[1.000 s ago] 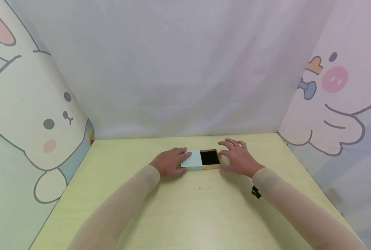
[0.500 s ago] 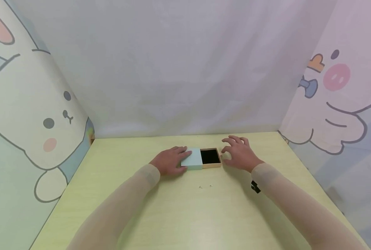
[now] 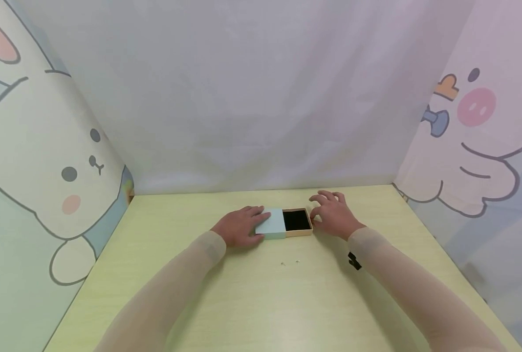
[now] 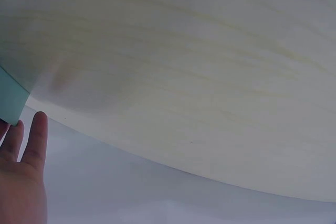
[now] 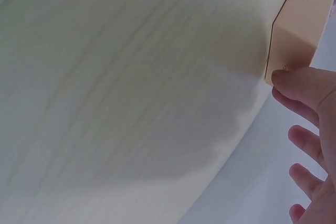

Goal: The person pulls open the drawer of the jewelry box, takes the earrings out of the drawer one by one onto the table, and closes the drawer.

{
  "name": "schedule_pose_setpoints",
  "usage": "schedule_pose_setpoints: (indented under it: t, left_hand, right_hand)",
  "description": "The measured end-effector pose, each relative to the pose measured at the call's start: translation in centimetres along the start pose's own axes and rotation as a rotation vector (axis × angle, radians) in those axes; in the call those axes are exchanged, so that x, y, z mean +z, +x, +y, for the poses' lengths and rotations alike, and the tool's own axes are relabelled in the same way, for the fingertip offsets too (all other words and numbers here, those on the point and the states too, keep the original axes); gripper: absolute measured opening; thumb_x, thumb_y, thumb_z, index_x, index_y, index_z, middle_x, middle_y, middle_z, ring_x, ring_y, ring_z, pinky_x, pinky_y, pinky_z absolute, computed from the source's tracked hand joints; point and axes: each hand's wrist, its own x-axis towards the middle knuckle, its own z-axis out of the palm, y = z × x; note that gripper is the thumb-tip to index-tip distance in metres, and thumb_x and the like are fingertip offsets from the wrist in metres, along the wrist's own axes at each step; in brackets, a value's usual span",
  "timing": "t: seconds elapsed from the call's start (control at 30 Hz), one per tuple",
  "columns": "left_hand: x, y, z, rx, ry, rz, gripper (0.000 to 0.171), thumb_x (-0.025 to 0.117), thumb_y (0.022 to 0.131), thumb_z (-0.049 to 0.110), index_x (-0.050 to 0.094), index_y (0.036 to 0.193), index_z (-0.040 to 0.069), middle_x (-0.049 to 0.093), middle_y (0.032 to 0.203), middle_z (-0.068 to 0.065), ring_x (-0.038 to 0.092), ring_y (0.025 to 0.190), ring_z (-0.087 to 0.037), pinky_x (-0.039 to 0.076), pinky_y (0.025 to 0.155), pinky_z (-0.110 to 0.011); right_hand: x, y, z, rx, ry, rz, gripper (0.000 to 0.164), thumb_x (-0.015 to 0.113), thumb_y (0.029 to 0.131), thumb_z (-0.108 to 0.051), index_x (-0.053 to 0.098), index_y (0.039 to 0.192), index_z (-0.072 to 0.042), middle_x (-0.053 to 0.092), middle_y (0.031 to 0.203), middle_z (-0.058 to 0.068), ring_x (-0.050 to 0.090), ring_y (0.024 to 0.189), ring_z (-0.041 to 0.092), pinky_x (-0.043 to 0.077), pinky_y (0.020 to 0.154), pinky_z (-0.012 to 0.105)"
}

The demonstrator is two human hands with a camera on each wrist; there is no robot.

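A slide-out box lies on the table in the head view, its pale blue sleeve [image 3: 271, 224] at the left. From the sleeve's right side sticks out an orange-brown drawer [image 3: 299, 233] with a black lining [image 3: 296, 220]. My left hand [image 3: 240, 228] holds the sleeve, thumb at the front edge and a finger across the top. At the drawer's right end is my right hand [image 3: 335, 218]. In the right wrist view, its thumb and forefinger pinch at a small loop [image 5: 285, 67] on the drawer's end wall, while the other fingers stay spread.
Two tiny shiny pieces, too small to identify, lie in front of the box: a left piece [image 3: 283, 264] and a right piece [image 3: 298, 261]. Under the right sleeve hangs a black strap end [image 3: 354, 261]. A pale curtain [image 3: 261, 98] stands behind the table [image 3: 261, 313].
The right hand drew slightly away from the drawer's end, then came back against it, with thumb and forefinger closer together. The left hand and the box look the same.
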Motion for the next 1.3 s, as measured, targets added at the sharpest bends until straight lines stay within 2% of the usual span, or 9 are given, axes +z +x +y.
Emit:
schedule_pose_setpoints:
  t: [0.57,1.3]
  left_hand:
    - [-0.14,-0.03,0.19,-0.002,-0.004,-0.001,0.077,0.057,0.115,0.059,0.045,0.184,0.027,0.048,0.190,-0.008,0.051,0.175,-0.033,0.054,0.137,-0.053]
    - [-0.01,0.25,0.03,-0.013,0.009,-0.020,0.078,0.055,0.116,0.062,0.042,0.185,0.029,0.046,0.192,-0.006,0.050,0.176,-0.032,0.053,0.138,-0.052]
  right_hand:
    - [0.19,0.07,-0.05,-0.020,-0.010,0.016,0.005,0.096,0.099,-0.022,0.095,0.098,-0.026,0.075,0.157,0.014,0.053,0.165,0.048,0.043,0.129,0.078]
    - [0.04,0.07,-0.26,-0.034,-0.017,0.025,0.004,0.096,0.099,-0.022,0.095,0.098,-0.025,0.076,0.155,0.014,0.055,0.164,0.049,0.044,0.128,0.079]
